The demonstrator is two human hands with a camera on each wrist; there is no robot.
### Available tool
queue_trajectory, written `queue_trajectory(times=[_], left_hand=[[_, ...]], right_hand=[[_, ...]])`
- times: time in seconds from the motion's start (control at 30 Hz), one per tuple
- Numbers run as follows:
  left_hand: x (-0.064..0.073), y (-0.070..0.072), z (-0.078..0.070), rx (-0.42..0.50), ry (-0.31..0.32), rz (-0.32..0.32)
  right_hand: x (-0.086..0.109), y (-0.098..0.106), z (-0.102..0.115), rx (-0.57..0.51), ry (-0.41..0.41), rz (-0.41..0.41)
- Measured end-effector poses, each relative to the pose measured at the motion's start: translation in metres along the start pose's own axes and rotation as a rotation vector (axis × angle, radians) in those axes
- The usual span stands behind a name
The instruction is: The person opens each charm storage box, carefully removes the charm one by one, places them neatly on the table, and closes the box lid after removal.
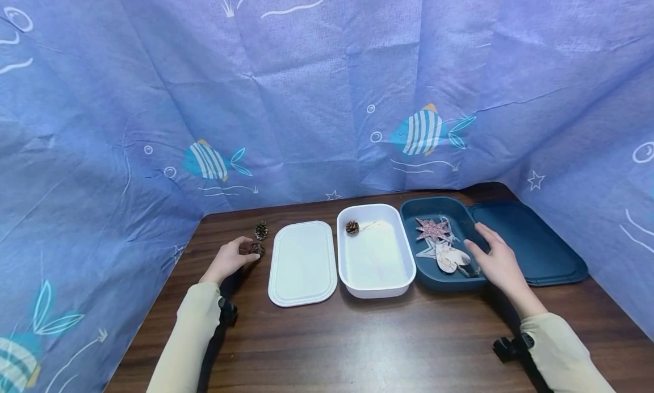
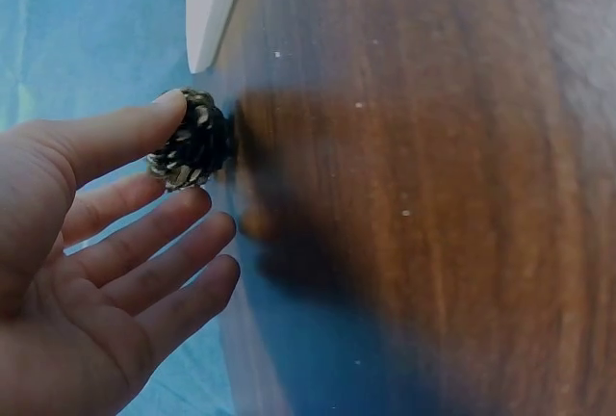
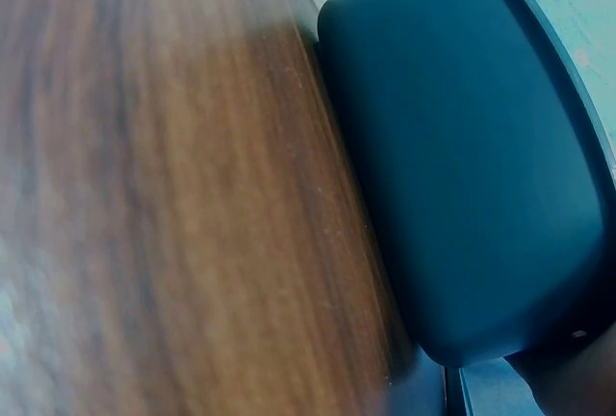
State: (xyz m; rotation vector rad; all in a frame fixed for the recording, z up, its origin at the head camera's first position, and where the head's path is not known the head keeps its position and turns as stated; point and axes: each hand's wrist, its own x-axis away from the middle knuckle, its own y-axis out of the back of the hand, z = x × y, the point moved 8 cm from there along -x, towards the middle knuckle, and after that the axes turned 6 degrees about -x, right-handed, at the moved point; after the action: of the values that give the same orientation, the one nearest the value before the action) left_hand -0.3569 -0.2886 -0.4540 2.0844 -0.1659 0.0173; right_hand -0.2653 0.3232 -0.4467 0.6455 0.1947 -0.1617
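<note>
At the table's left side my left hand pinches a small brown pine cone between thumb and fingers. The left wrist view shows the thumb on the cone and the other fingers spread below it. Another pine cone lies just behind. My right hand hangs at the right rim of a dark blue box, fingers loosely spread and holding nothing. In that box lie a pink glitter star, a pale star and a whitish mitten-shaped ornament.
A white box in the middle holds one pine cone with a string. Left of it lies a white lid. A dark blue lid lies at the far right. A blue fish-print cloth hangs behind the table.
</note>
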Motion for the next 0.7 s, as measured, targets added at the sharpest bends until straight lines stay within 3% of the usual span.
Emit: queue_trajectory(times=[0.3,0.7], left_hand=[[0.0,0.009,-0.009,-0.002,-0.013,0.002],[-0.01,0.0,-0.016,-0.037,-0.011,0.0]], right_hand=[[0.001,0.001,0.001,0.002,0.011,-0.004],[0.002,0.002,0.001,-0.002,0.018,-0.01]])
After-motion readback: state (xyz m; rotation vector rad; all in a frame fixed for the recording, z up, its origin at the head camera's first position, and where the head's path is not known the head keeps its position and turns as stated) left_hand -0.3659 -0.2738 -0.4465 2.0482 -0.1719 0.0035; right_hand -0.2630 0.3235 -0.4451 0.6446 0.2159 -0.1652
